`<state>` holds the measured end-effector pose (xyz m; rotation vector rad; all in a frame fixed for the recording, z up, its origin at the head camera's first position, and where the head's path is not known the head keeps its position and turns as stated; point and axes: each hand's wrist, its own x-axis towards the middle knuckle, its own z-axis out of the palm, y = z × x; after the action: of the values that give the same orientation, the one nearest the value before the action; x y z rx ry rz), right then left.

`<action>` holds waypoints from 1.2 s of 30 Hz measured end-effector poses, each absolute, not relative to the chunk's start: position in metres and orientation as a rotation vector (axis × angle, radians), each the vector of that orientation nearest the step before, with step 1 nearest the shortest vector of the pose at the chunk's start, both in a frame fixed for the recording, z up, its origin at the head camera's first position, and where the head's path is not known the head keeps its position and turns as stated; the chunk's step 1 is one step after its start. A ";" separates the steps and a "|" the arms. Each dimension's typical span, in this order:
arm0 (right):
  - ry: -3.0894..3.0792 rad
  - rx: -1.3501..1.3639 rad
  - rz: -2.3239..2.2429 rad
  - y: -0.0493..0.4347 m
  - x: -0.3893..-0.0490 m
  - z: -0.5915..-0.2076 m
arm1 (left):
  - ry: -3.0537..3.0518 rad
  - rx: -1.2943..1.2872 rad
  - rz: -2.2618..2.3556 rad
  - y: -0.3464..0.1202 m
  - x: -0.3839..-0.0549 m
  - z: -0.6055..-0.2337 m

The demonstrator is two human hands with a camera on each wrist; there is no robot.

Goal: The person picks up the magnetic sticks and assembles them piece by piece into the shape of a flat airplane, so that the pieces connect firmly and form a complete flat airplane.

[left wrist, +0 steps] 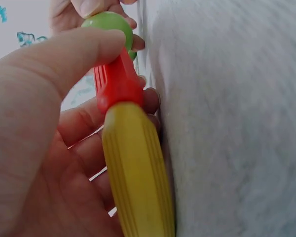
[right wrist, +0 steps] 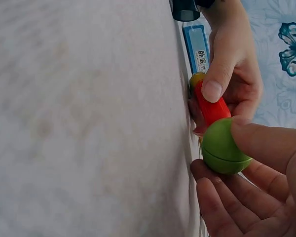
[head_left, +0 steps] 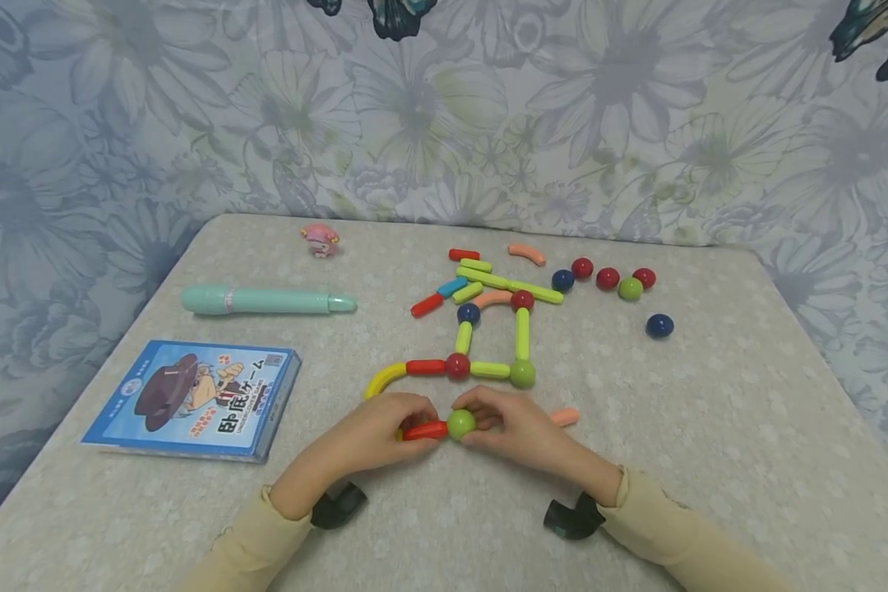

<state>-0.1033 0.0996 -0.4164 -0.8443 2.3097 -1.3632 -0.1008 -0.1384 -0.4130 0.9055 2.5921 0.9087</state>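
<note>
My left hand (head_left: 370,436) pinches a short red rod (head_left: 423,431) between thumb and fingers. My right hand (head_left: 521,429) holds a green ball (head_left: 461,424) at the rod's right end; ball and rod touch. A yellow rod (left wrist: 138,173) meets the red rod's other end in the left wrist view. Just beyond the hands lies a joined figure: a yellow curved rod (head_left: 385,376), a red rod (head_left: 425,367), a red ball (head_left: 457,366), a yellow-green rod (head_left: 490,370) and a green ball (head_left: 522,374). My left hand hides part of the yellow piece.
A peach rod (head_left: 565,417) shows beside the right hand. Loose rods (head_left: 481,278) lie behind the figure; several balls (head_left: 608,279) sit at the back right. On the left are a blue box (head_left: 192,399), a mint tube (head_left: 266,301) and a pink figurine (head_left: 320,239).
</note>
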 end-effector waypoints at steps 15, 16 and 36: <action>2.516 -0.778 -1.405 0.132 -0.176 -0.374 | 2.582 0.864 0.855 -0.141 -0.102 -0.409; 2.538 -0.747 -1.422 0.134 -0.189 -0.371 | 2.583 0.859 0.858 -0.141 -0.102 -0.410; 2.609 -0.834 -0.713 0.085 -0.313 -0.391 | 2.542 0.853 0.872 -0.141 -0.102 -0.413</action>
<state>-0.3134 0.0855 -0.3905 -0.8339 2.6092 -0.7134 -0.1020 -0.1407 -0.4132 0.8528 2.5421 0.8719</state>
